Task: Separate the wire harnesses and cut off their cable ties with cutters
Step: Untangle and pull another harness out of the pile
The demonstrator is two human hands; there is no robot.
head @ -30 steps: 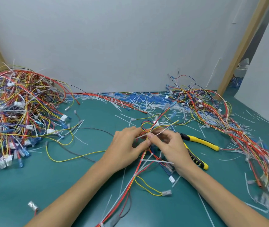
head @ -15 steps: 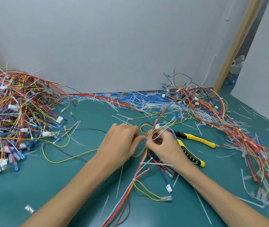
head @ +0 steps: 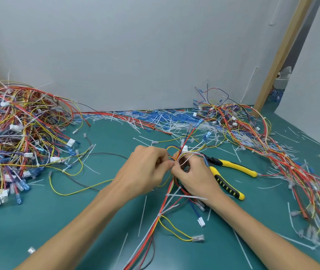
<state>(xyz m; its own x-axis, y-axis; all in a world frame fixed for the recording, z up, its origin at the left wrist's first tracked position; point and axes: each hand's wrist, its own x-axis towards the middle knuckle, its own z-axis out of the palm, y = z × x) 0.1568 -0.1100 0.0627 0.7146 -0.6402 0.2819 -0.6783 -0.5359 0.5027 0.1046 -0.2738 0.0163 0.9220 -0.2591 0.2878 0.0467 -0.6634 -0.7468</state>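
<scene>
Over the last second both hands have stayed together on the one wire harness (head: 162,206) at the middle of the surface (head: 58,221), only the fingers shifting their hold. The left hand (head: 145,170) now pinches the coloured wires at its fingertips; the right hand (head: 196,176) is curled round a white wire looping off the same bundle; a white connector (head: 184,149) shows just beyond them. The yellow-handled cutters (head: 233,166) have not moved and lie just right of the right hand; so, by my judgement, this is still the untangling step, with no cut begun. A cable tie (head: 159,214) remains on the harness, nearer the person; tangled wire piles sit at far left (head: 19,133) and at right (head: 272,149).
</scene>
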